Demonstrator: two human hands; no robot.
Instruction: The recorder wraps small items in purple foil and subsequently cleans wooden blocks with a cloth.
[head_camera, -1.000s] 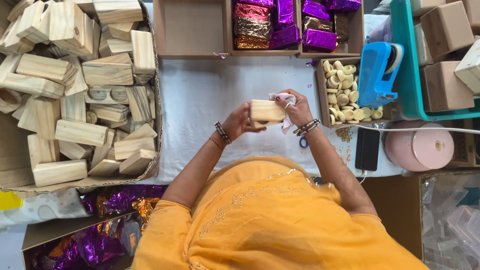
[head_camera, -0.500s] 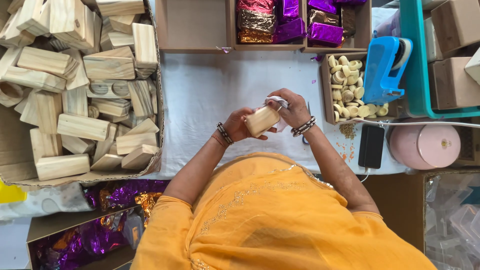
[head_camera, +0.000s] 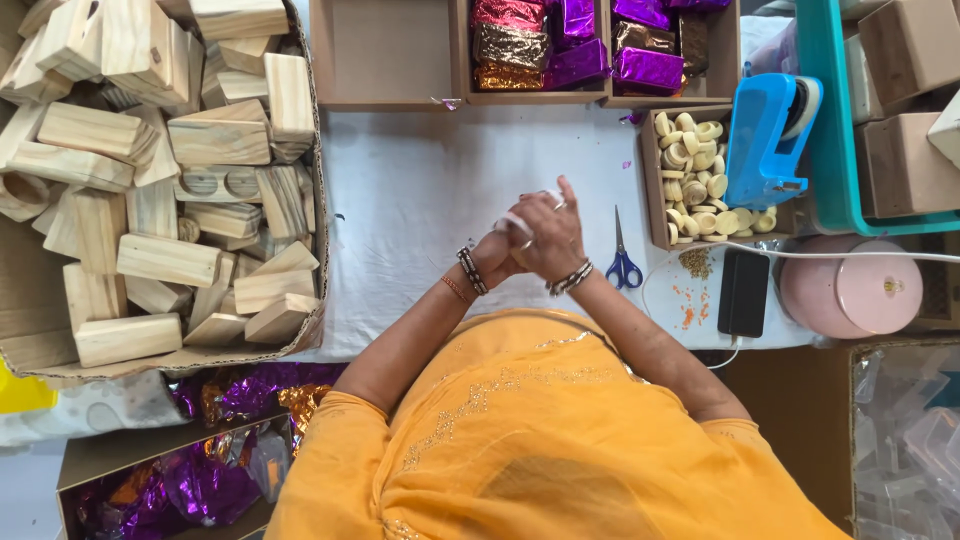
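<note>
Fingers: the right hand (head_camera: 545, 235) lies over the left hand (head_camera: 497, 252), fingers curled around a white cloth (head_camera: 515, 222); whether the left fingers grip anything cannot be told, as the right hand covers them.
Wooden block: held in plain sight between both hands half a second ago, now hidden under the right hand, above the white table cover (head_camera: 420, 180).
Change: the hands have closed together and drawn slightly left of the scissors (head_camera: 622, 262); the block looks to be getting wiped with the cloth.
Left of the hands: a cardboard box (head_camera: 312, 190) heaped with wooden blocks.
Right of the scissors: a tray of pale rings (head_camera: 690, 170), a blue tape dispenser (head_camera: 765, 140), a black phone (head_camera: 743, 292).
</note>
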